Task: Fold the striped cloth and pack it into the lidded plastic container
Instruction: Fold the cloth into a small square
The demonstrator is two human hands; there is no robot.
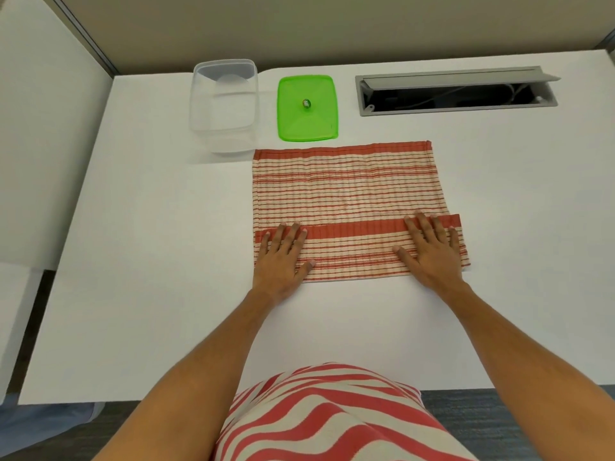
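Observation:
The red and cream striped cloth [346, 188] lies flat on the white table [149, 261], its near edge folded over into a band across the front. My left hand [281, 257] presses flat on the left end of that band, fingers spread. My right hand [432, 251] presses flat on the right end, fingers straight. The clear plastic container [224, 104] stands open at the back left of the cloth. Its green lid [307, 108] lies flat on the table to the right of the container, just beyond the cloth's far edge.
A grey cable hatch [456, 91] is set into the table at the back right, its flap raised over a dark opening. A beige partition wall [299, 24] runs along the far edge. White side surfaces flank the table on the left.

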